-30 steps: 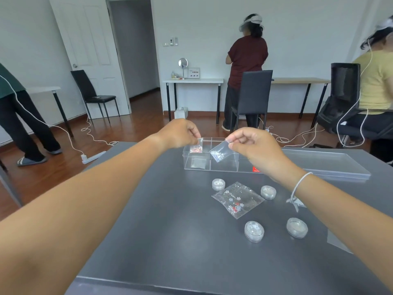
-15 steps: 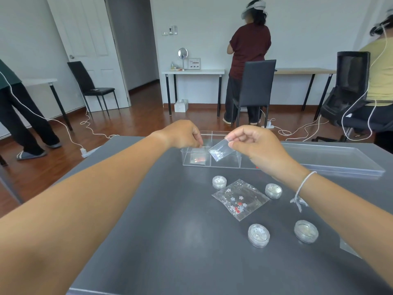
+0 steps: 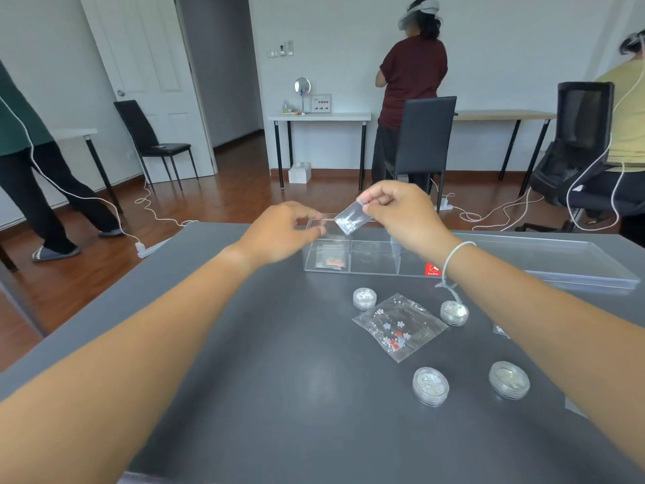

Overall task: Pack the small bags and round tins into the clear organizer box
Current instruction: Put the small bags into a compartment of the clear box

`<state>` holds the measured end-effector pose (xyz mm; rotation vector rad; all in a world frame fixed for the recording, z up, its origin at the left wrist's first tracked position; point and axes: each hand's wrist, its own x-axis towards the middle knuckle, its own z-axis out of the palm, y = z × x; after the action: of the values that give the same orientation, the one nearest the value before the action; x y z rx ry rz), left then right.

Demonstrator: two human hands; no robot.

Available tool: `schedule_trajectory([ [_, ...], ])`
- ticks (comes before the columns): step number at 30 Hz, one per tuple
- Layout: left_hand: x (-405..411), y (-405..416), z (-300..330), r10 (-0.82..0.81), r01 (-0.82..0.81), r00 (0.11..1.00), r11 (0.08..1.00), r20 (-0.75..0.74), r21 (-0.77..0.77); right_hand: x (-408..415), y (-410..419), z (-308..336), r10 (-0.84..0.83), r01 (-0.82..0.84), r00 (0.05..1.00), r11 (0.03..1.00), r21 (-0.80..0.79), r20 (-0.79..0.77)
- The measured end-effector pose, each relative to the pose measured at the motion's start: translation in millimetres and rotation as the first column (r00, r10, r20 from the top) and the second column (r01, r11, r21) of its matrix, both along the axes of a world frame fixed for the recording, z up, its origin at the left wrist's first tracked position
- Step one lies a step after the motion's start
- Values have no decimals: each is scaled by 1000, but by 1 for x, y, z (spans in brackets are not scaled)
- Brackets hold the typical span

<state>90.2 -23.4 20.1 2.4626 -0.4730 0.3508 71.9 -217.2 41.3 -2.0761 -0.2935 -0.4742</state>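
Lifted a little since half a second ago, the small bag (image 3: 348,221) is now hanging higher over the clear organizer box (image 3: 366,255), and the left hand (image 3: 282,232) is drawing back from the box's left end. The right hand (image 3: 401,213) is pinching the bag by its top edge between thumb and fingertips, so it is dangling tilted above the left compartments. The left hand is hovering with fingers loosely curled and holding nothing, though whether a fingertip is touching the box rim cannot be told.

To do this step well, the right hand is probably best lowering the bag corner-first into a free compartment, letting go only once it is below the dividers, while the left hand is steadying the light box so that it is not sliding on the desk (image 3: 279,379).

One bag with reddish contents (image 3: 333,262) is already lying in the near left compartment. Still waiting on the desk are a flowered bag (image 3: 399,326) and four round tins (image 3: 430,386).

Clear walls are making the dividers hard to trace, and the right wrist is covering the box's right end. Another bag's corner (image 3: 501,330) is peeking from behind the right forearm. A clear lid (image 3: 558,260) is lying beyond.
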Motion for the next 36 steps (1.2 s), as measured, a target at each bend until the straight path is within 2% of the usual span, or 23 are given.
schedule_trajectory([
  [5,-12,8,-21,-14,13,1000,993,-11,-116,13,15,5,-13,11,1000,993,-115,-20],
  [9,-12,12,-31,-9,13,999,995,39,-96,17,23,2,-3,-6,999,967,-255,-32],
  [13,-11,15,-35,6,-2,999,994,35,-110,22,25,-4,-17,-21,996,901,-434,-83],
  [15,-12,15,-37,6,-1,999,993,38,-121,23,27,-8,-2,-49,994,880,-473,-108],
  [24,-15,12,-39,12,-5,999,980,38,-198,30,33,-20,6,-56,996,838,-543,-94],
  [36,-20,11,-38,21,-16,999,976,25,-218,0,18,-31,44,-5,997,882,-472,71],
])
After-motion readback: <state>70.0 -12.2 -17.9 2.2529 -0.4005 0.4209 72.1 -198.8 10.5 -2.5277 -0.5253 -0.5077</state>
